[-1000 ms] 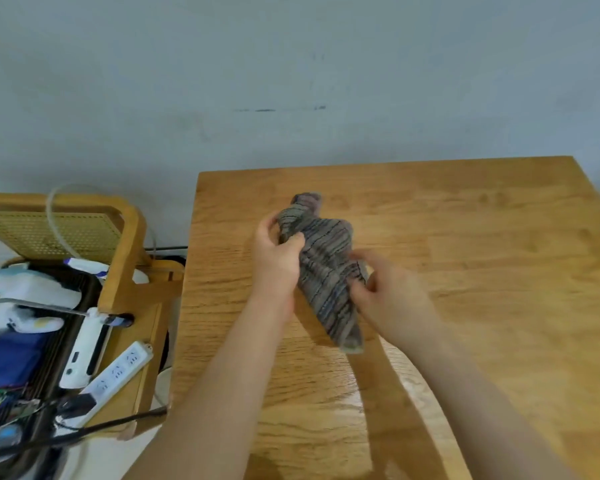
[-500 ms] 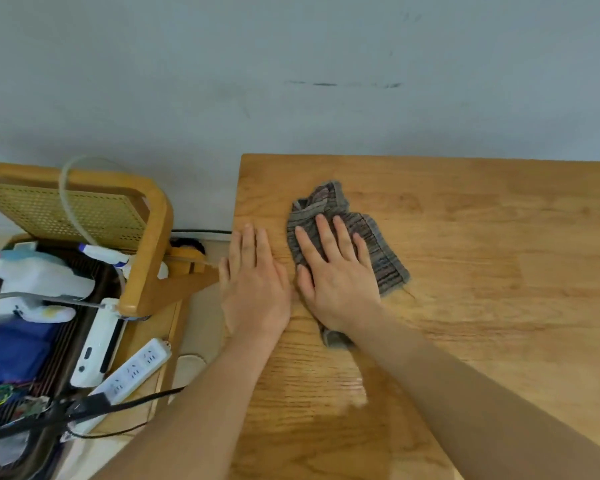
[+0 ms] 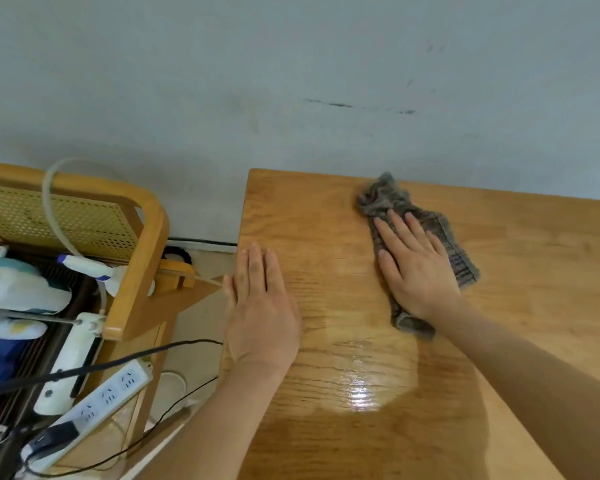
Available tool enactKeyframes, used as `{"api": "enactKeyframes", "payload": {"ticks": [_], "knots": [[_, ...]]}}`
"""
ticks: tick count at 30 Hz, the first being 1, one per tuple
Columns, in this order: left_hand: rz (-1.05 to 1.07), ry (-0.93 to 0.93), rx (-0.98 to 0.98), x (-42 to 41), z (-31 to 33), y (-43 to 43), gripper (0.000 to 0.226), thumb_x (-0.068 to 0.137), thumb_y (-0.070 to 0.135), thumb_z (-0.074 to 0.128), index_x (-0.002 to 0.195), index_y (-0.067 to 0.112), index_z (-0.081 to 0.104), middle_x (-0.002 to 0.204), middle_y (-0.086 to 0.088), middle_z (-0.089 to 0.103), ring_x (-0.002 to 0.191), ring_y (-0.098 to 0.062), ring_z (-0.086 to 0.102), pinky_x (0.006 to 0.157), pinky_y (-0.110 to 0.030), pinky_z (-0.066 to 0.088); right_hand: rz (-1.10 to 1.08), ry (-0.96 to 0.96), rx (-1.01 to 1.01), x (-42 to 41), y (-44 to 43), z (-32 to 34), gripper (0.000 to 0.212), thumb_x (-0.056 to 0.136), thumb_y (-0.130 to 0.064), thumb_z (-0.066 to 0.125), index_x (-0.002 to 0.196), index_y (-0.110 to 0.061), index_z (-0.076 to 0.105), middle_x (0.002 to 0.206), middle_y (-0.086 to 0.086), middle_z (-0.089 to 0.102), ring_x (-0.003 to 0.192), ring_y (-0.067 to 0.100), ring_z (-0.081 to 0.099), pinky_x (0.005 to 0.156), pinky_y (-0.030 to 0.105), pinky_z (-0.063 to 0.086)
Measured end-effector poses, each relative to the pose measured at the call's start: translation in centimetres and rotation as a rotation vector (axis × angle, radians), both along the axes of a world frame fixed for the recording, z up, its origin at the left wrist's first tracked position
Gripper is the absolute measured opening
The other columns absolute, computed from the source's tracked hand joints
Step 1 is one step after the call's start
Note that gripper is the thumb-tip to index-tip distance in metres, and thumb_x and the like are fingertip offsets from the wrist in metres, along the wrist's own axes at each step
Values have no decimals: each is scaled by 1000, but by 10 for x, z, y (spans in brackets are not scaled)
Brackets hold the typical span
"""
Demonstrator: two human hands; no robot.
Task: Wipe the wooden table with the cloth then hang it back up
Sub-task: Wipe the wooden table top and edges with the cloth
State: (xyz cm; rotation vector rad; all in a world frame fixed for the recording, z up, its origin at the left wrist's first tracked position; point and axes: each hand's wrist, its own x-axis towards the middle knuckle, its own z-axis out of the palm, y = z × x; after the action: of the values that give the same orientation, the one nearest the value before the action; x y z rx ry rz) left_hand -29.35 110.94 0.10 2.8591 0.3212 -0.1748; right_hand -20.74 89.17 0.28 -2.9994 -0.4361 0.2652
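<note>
Cloth (image 3: 383,200), grey and striped, lies flattened on the wooden table (image 3: 541,278) near its far edge, close under the wall; in the head view the right hand (image 3: 416,271) rests palm-down on it with fingers straight and slightly spread, pressing rather than pinching; the cloth's bunched far end and its right side show past the fingers. A second ago both hands held the cloth gathered up above the tabletop; half a second ago it was already laid flat near the far left corner, right beside the left hand (image 3: 262,306); now it sits further right along the far edge, so the two hands are well apart. The left hand has kept its place at the table's left edge, flat on the bare wood, fingers straight and close together, holding nothing; it looks like a brace. A glossy patch (image 3: 361,379) shines nearer the person, though whether it is moisture or only reflected light I cannot tell. My reading is that wiping has only just begun, a first sweep rightward, with most of the surface left to cover and the hanging-up step not yet near; no hook or rail for the cloth is in view.
</note>
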Motion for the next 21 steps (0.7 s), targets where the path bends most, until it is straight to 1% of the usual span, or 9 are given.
{"api": "enactKeyframes", "payload": {"ticks": [2,5,7,9,10,12,14,17,21], "knots": [[-34,-18,25,12,-1,-6,60,99,29,23,150,10,-4,159,-10,-8,146,-23,-11,119,-45,2,-71,-4,-39,11,-3,-2,58,96,-48,13,153,-35,10,162,-9,6,149,12,-4,120,38,2],[-15,-46,13,33,-3,-18,60,99,26,27,151,12,-2,159,-8,-6,146,-22,-9,118,-45,0,-88,-50,29,30,26,-4,56,100,-43,19,154,-30,13,162,-6,8,149,16,-1,120,41,3],[7,-73,11,41,-6,-25,61,97,23,31,151,11,7,160,-9,1,146,-24,-4,118,-45,1,-32,-69,90,58,66,-8,55,100,-39,23,153,-26,19,162,-3,14,149,18,5,120,43,6],[43,-87,10,40,-7,-27,61,93,22,37,149,8,20,158,-12,15,146,-25,8,118,-45,6,106,-75,131,84,122,-12,54,98,-37,27,150,-23,29,156,1,31,145,22,22,118,43,14],[71,-111,3,39,-8,-27,59,91,21,41,146,5,27,155,-13,23,145,-26,16,118,-46,12,167,-80,138,94,149,-13,52,97,-37,29,146,-21,36,149,3,42,139,24,33,114,44,21],[106,-149,-3,42,-9,-28,54,91,19,44,142,3,36,150,-14,35,141,-27,27,116,-46,20,230,-91,128,111,184,-13,45,96,-37,31,134,-20,48,130,7,57,119,29,51,99,45,35],[105,-135,33,46,-11,-27,56,90,23,34,142,4,36,150,-13,35,141,-26,28,116,-45,19,253,-80,137,125,197,-14,39,97,-37,30,121,-19,54,115,7,62,105,30,57,82,41,38],[91,-98,74,45,-10,-24,70,81,30,19,146,7,29,153,-10,30,143,-24,23,118,-43,15,284,-60,185,132,189,-17,38,98,-38,29,115,-18,56,106,7,65,97,31,60,73,37,34],[78,-76,97,40,-10,-24,69,82,31,16,147,8,26,155,-8,26,143,-22,21,118,-41,12,121,-86,146,135,98,-14,39,95,-41,30,97,-16,59,104,13,68,96,35,62,77,40,42]]}}
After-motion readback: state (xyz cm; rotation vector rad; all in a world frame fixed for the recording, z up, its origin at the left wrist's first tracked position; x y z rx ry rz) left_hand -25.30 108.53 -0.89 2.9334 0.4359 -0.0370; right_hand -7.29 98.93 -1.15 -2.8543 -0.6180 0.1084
